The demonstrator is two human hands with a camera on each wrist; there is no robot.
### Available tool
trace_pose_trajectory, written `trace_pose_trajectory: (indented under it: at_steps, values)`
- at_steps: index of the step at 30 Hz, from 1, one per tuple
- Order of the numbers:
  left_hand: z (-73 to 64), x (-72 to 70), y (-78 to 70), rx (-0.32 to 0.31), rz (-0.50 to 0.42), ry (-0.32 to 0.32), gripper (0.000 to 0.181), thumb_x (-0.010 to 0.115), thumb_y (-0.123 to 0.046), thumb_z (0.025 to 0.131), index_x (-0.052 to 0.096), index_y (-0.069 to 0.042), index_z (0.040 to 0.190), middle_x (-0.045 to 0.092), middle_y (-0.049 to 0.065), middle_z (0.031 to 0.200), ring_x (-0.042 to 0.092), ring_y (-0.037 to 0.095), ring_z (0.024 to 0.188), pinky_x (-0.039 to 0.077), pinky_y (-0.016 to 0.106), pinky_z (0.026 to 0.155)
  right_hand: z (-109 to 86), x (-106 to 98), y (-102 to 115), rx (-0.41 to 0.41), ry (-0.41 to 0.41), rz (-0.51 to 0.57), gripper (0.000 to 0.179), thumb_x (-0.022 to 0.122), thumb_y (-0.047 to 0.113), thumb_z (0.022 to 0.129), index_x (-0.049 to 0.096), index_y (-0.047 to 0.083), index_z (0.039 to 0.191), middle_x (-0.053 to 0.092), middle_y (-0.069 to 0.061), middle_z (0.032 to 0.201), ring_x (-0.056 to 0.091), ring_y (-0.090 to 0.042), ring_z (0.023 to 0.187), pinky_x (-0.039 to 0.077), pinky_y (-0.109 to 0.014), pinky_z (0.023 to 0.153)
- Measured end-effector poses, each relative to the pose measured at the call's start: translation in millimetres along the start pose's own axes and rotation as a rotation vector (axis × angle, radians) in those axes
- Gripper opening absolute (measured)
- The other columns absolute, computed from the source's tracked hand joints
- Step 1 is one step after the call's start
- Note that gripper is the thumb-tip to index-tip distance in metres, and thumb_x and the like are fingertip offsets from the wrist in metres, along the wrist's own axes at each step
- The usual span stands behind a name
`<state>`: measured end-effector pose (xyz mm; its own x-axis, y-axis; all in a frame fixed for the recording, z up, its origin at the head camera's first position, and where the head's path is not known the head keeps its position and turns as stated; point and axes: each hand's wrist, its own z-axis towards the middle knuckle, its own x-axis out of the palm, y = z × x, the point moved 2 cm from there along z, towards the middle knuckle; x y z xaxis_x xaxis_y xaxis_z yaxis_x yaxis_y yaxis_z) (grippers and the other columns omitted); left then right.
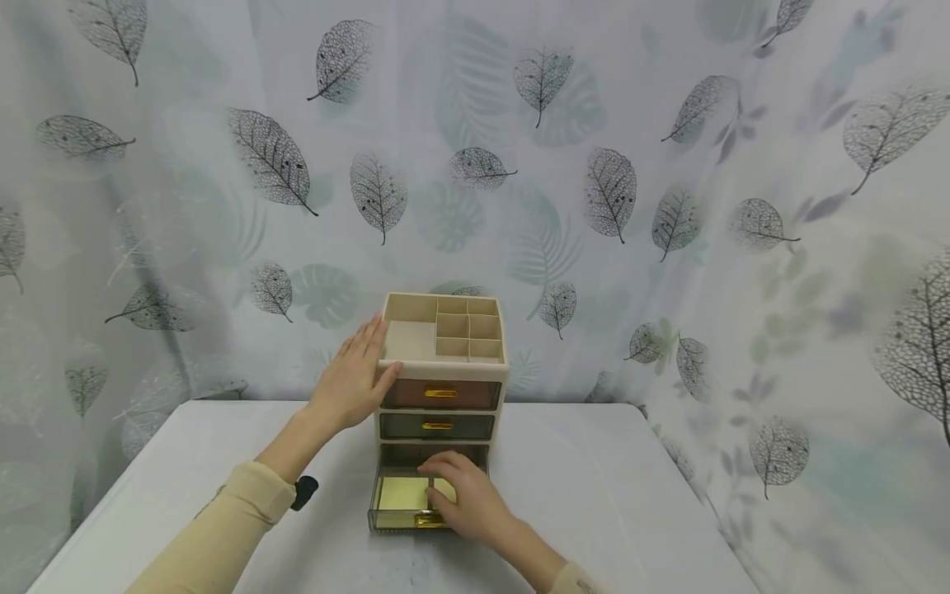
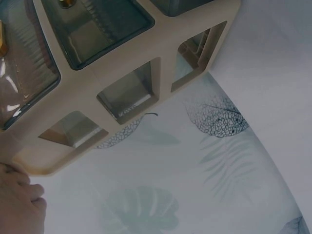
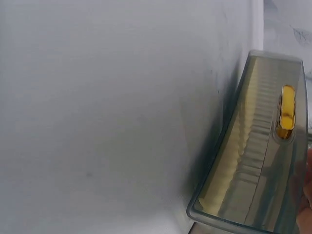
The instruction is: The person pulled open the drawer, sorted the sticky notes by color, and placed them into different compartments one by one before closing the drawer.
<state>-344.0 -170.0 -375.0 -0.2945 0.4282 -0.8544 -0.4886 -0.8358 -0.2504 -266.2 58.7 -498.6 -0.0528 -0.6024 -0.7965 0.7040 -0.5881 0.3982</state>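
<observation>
A cream desktop organizer (image 1: 444,364) with smoky drawers stands on the table. My left hand (image 1: 356,375) rests on its upper left edge, fingers extended along the side and the thumb at the front rim. The bottom drawer (image 1: 384,520) is pulled out and holds two yellow note pads, the left pad (image 1: 403,493) in plain sight. Over the right pad (image 1: 446,488) my right hand (image 1: 469,499) reaches into the drawer, fingers bent and thumb near the divider. I cannot tell whether it grips that pad. The right wrist view shows the drawer's gold handle (image 3: 286,109).
Above the open drawer sit two closed drawers, the upper drawer (image 1: 467,396) and the middle drawer (image 1: 471,428), both with gold handles. The organizer's top tray (image 1: 411,338) has several compartments. A leaf-patterned curtain (image 1: 475,223) hangs behind the white table (image 1: 594,495).
</observation>
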Motion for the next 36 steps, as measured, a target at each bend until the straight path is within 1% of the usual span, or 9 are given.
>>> trace_pose_trajectory:
  at_steps: [3,9,13,18,23,27,31,34,36]
  values:
    - [-0.1,0.0,0.5,-0.001,-0.001,-0.002,0.078,0.044,-0.043,0.111,0.012,0.003,0.165,0.009,0.019,0.173,0.011,0.039,0.159,0.013,0.057,0.128,-5.5,-1,5,-0.094,-0.063,-0.081,0.027,0.076,0.012,0.095,0.073,0.010,0.121,0.066,0.000,0.123,0.064,-0.017,0.114,0.057,-0.033,0.096]
    - [-0.2,0.3,0.9,0.000,0.001,-0.002,0.078,0.044,-0.044,0.111,0.012,0.003,0.165,0.009,0.019,0.173,0.011,0.038,0.159,0.014,0.057,0.128,-14.8,-2,12,-0.272,-0.146,-0.229,0.032,0.085,0.014,0.087,0.072,0.013,0.116,0.066,0.001,0.117,0.064,-0.014,0.101,0.057,-0.024,0.085]
    - [0.2,1.4,1.4,-0.002,-0.001,0.005,0.079,0.044,-0.044,0.111,0.012,0.003,0.165,0.008,0.018,0.174,0.010,0.038,0.160,0.014,0.057,0.128,-20.4,-2,16,-0.330,-0.151,-0.274,0.032,0.087,0.015,0.085,0.074,0.015,0.114,0.067,0.002,0.115,0.065,-0.012,0.097,0.057,-0.024,0.079]
    - [0.4,1.8,1.5,-0.008,-0.001,0.010,0.079,0.043,-0.045,0.111,0.011,0.003,0.165,0.008,0.017,0.174,0.009,0.036,0.160,0.013,0.056,0.128,-25.7,-1,20,-0.379,-0.135,-0.303,0.031,0.087,0.014,0.083,0.074,0.016,0.111,0.067,0.003,0.110,0.066,-0.011,0.094,0.057,-0.025,0.079]
    - [-0.6,0.9,1.0,-0.002,-0.005,0.005,0.078,0.042,-0.045,0.111,0.012,0.003,0.165,0.008,0.018,0.174,0.009,0.037,0.160,0.012,0.056,0.128,-30.0,0,18,-0.477,-0.168,-0.426,0.030,0.087,0.016,0.081,0.074,0.018,0.108,0.066,0.004,0.104,0.064,-0.011,0.091,0.053,-0.024,0.076]
    - [-1.0,0.8,0.9,0.001,-0.005,0.006,0.079,0.042,-0.045,0.111,0.011,0.003,0.165,0.007,0.018,0.174,0.009,0.037,0.160,0.012,0.057,0.128,-32.7,2,18,-0.511,-0.146,-0.498,0.024,0.085,0.019,0.084,0.076,0.019,0.107,0.067,0.007,0.100,0.062,-0.009,0.089,0.049,-0.020,0.070]
    - [0.0,1.2,1.0,0.002,0.000,0.008,0.079,0.042,-0.046,0.111,0.011,0.003,0.165,0.007,0.018,0.174,0.009,0.038,0.160,0.012,0.057,0.128,-33.9,4,20,-0.524,-0.110,-0.550,0.016,0.080,0.018,0.091,0.078,0.021,0.106,0.067,0.009,0.099,0.063,-0.007,0.088,0.050,-0.019,0.072]
    - [0.7,2.1,1.4,0.002,0.006,0.008,0.079,0.042,-0.046,0.111,0.011,0.004,0.165,0.007,0.018,0.174,0.009,0.038,0.160,0.013,0.057,0.128,-35.1,5,20,-0.549,-0.105,-0.594,0.012,0.070,0.018,0.099,0.078,0.021,0.107,0.066,0.009,0.099,0.063,-0.007,0.088,0.051,-0.020,0.074]
    - [0.7,2.5,1.6,0.001,0.009,0.007,0.079,0.042,-0.046,0.111,0.012,0.004,0.165,0.007,0.018,0.174,0.010,0.038,0.160,0.013,0.057,0.128,-36.1,7,19,-0.575,-0.116,-0.624,0.018,0.060,0.018,0.105,0.078,0.021,0.108,0.066,0.009,0.100,0.063,-0.007,0.088,0.051,-0.020,0.074]
